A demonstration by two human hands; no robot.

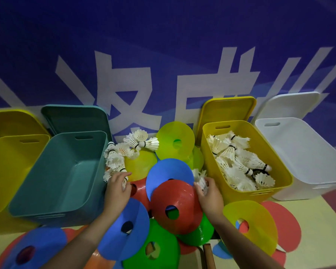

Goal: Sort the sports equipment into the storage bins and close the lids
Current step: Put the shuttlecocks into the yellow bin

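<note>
Hands point(209, 195) seemingly on shuttlecocks point(201, 180)

The wall banner point(163, 35) is deep blue with large white characters. Of the bins, the far-left bin point(6, 167) is yellow, the empty bin point(52, 183) beside it teal, the filled bin point(260, 193) yellow and the far-right bin point(303, 162) white; each lid behind matches its bin. The shuttlecocks point(239, 162) are white with black bands. The disc cones point(175, 200) are red, blue, green, yellow and orange. The floor point(318, 239) is pale cream.
</note>
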